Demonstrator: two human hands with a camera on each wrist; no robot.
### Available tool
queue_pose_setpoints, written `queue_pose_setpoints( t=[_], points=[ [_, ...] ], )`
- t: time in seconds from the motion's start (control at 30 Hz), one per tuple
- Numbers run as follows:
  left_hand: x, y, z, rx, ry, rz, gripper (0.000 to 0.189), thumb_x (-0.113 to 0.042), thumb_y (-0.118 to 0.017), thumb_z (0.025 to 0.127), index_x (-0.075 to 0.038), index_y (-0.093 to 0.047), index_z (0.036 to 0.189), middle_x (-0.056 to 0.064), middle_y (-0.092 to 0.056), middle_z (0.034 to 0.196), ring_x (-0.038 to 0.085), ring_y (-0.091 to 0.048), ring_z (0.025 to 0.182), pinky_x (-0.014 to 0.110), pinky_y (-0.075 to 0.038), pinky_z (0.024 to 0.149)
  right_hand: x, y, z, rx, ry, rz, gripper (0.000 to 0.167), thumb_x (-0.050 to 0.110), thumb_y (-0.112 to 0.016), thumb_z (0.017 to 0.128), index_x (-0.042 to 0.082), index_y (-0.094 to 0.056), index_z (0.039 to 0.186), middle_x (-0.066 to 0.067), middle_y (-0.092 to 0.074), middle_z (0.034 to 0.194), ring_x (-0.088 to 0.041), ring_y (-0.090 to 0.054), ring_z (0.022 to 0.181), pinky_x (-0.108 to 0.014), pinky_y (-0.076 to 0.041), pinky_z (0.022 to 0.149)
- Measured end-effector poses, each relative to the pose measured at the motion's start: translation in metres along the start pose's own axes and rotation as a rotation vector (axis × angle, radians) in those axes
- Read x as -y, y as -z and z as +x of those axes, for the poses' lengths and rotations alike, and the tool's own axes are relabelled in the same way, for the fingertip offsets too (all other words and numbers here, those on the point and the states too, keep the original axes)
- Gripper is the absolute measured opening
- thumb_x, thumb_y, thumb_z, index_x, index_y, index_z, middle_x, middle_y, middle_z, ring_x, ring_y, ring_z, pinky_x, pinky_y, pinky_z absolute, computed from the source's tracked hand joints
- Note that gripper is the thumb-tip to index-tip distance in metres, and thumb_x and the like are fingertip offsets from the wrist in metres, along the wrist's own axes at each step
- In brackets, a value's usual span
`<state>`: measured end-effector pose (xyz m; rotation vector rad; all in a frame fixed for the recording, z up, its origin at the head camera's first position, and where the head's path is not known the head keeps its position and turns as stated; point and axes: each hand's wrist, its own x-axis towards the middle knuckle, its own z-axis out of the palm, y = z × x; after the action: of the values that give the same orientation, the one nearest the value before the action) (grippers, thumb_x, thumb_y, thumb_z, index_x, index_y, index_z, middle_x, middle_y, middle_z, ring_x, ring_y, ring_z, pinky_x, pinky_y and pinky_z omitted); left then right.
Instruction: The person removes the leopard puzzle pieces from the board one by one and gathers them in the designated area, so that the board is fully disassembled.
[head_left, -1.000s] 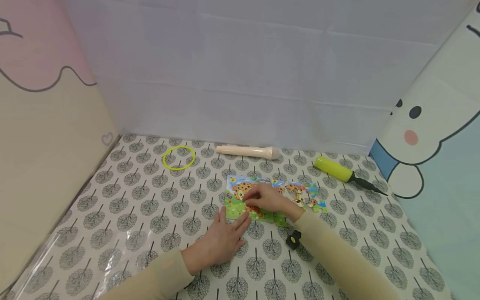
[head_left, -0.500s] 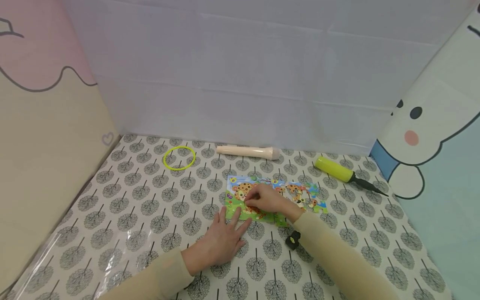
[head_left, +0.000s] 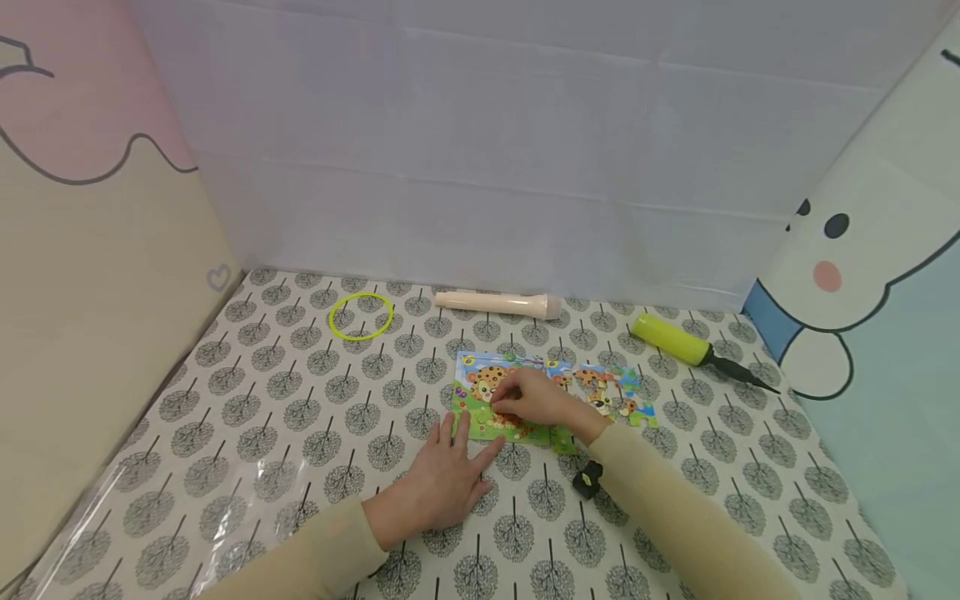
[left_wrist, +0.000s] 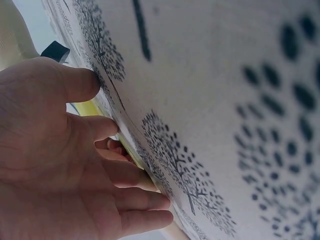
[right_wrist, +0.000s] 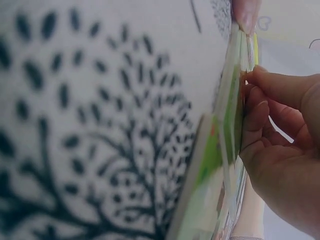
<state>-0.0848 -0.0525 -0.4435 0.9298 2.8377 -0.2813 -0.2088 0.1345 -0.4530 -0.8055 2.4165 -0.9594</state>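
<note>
A puzzle board with a spotted leopard picture lies on the patterned tablecloth. My left hand rests at its lower left edge, fingers straight and spread, some fingertips on the board. My right hand is over the board's right half, thumb and forefinger pinching a small puzzle piece against its surface. The right hand covers part of the leopard. Directly right of the board, another jigsaw section shows a gap among its pieces. In the left wrist view, the left palm is seen with fingertips along the cloth.
A pale microphone-shaped stick lies along the back. To its left is a yellow-green ring; at the right is a yellow-green hand pump with a black nozzle. A small black block sits beside the right sleeve.
The left hand's middle finger has shifted left over the board, away from the forefinger. My right hand stays at nearly the same spot, still pinching.
</note>
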Motion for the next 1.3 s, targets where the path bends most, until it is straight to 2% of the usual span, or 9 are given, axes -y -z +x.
queue_pose_setpoints(
  t=[0.53,0.87,1.13,1.3],
  points=[
    [-0.0007,-0.0004,-0.0002,0.014,0.008,-0.030,0.059,-0.054,-0.034,0.099,-0.031,-0.024,0.153,0.030,-0.028,0.146,0.050,-0.028,0.132,0.055,-0.028,0.106,-0.0014,-0.0006,0.0000,0.027,-0.002,0.034,0.009,0.013,-0.063,0.094,0.010,-0.070,0.097,0.005,-0.064,0.080,-0.013,-0.059,0.066,-0.030,-0.051,0.059],
    [-0.0005,0.0001,0.0000,0.006,0.007,-0.047,0.059,-0.053,-0.034,0.099,-0.030,-0.024,0.153,0.031,-0.027,0.147,0.050,-0.026,0.132,0.056,-0.026,0.106,-0.0037,0.0013,-0.0009,0.001,-0.003,0.055,0.005,0.016,-0.066,0.092,0.012,-0.070,0.094,0.004,-0.064,0.082,-0.015,-0.058,0.068,-0.031,-0.050,0.060],
    [0.0004,0.0000,0.0000,0.016,0.012,-0.044,0.059,-0.053,-0.033,0.099,-0.031,-0.023,0.153,0.031,-0.026,0.147,0.050,-0.025,0.132,0.057,-0.025,0.106,-0.0039,0.0046,-0.0005,0.021,0.055,0.144,0.010,0.012,-0.064,0.093,0.007,-0.071,0.098,0.000,-0.063,0.089,-0.016,-0.058,0.072,-0.031,-0.050,0.062],
    [0.0005,-0.0008,0.0006,0.024,0.010,-0.037,0.059,-0.054,-0.032,0.099,-0.031,-0.023,0.153,0.030,-0.026,0.147,0.050,-0.026,0.132,0.057,-0.025,0.107,-0.0033,0.0087,-0.0018,0.020,0.040,0.221,0.015,0.015,-0.063,0.094,0.004,-0.071,0.099,-0.003,-0.065,0.089,-0.020,-0.060,0.075,-0.034,-0.050,0.065]
  ],
)
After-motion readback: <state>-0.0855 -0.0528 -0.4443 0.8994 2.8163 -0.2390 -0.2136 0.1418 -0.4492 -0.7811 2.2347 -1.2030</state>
